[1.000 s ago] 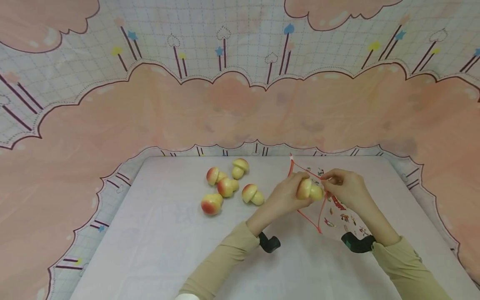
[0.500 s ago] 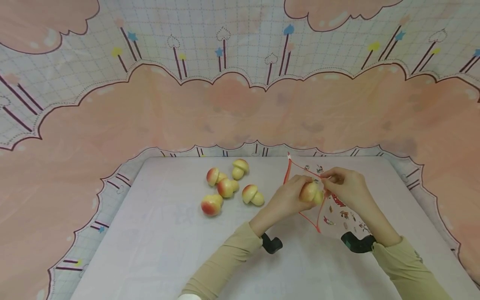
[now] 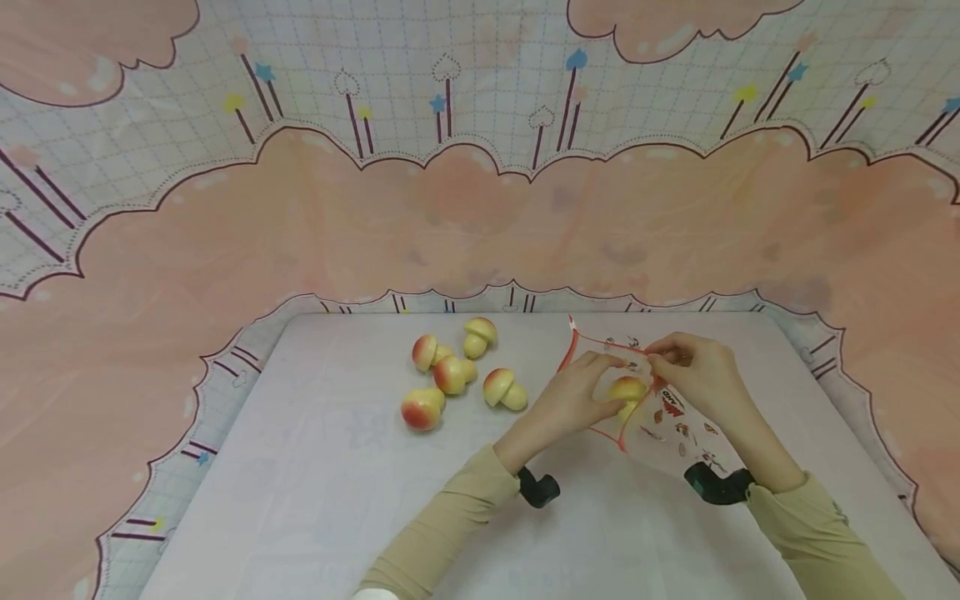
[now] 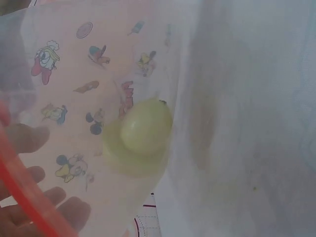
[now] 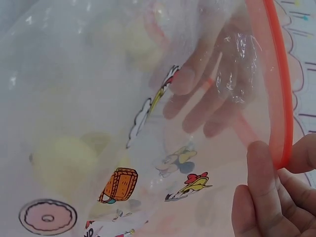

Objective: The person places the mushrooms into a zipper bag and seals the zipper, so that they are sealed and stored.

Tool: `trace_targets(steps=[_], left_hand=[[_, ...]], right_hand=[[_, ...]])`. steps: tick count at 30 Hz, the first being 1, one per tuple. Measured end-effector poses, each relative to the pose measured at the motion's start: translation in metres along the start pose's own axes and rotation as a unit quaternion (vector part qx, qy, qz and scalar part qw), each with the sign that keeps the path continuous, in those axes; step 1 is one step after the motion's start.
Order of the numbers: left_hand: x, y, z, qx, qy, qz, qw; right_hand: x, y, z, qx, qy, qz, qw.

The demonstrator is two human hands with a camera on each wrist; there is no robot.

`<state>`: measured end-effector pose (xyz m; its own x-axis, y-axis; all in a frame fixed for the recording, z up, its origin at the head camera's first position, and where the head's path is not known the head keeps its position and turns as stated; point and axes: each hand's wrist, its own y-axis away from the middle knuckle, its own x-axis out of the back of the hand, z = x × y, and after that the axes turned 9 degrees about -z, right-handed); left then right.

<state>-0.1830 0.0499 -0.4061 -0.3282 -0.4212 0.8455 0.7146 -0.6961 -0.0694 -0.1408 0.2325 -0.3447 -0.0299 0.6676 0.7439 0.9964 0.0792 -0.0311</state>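
My right hand [image 3: 697,371] pinches the red zip edge [image 5: 282,108] of a clear zip bag [image 3: 678,429] printed with cartoon figures. The bag's mouth gapes toward the left. A yellow toy mushroom [image 3: 626,390] is inside the bag, seen through the plastic in the left wrist view [image 4: 145,129], lying away from the fingers. My left hand [image 3: 566,400] is at the mouth, thumb and fingers spread apart with nothing between them. Through the film in the right wrist view, the left fingers [image 5: 197,106] look loose and slightly bent.
To the left on the white table [image 3: 300,500] lie several more toy mushrooms, yellow with reddish caps, among them one [image 3: 506,389] nearest the left forearm. Black wrist mounts [image 3: 538,487] stick out below both wrists. A patterned curtain [image 3: 480,225] hangs behind the table.
The left hand held the mushroom at the bag's mouth, moved it inward and let go; its fingers have spread. The bag's mouth tilted slightly, while the right hand kept its pinch.
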Motion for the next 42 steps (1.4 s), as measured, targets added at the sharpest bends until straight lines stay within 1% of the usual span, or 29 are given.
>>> trace_targets(steps=[5,10,12,18,23,28,34,42], left_hand=[[0.004,0.005,-0.002,0.005,0.022,0.004,0.9997],[0.007,0.012,-0.003,0.005,0.023,0.018,0.9996],[0.008,0.016,-0.004,0.005,0.021,0.027,0.9994],[0.008,0.028,-0.007,-0.005,0.044,0.061,0.9972],[0.01,0.037,-0.009,-0.01,0.05,0.085,0.9951],[0.009,0.047,-0.016,-0.008,0.059,0.11,0.9921],[0.01,0.059,-0.028,0.011,0.102,0.122,0.9871],[0.009,0.07,-0.049,0.058,0.102,0.149,0.9818]], right_hand=[[0.002,-0.001,-0.001,0.0,-0.001,0.007,1.0],[0.002,-0.001,-0.001,-0.008,-0.003,0.005,1.0],[0.003,-0.001,-0.001,-0.011,-0.002,0.005,1.0],[0.004,-0.001,-0.001,-0.015,-0.006,0.006,1.0],[0.005,-0.002,0.001,-0.022,-0.005,0.004,1.0],[0.007,-0.002,0.002,-0.027,-0.009,-0.002,1.0],[0.007,-0.005,0.004,-0.028,-0.013,-0.006,1.0],[0.009,-0.011,0.006,-0.032,-0.007,-0.025,0.999]])
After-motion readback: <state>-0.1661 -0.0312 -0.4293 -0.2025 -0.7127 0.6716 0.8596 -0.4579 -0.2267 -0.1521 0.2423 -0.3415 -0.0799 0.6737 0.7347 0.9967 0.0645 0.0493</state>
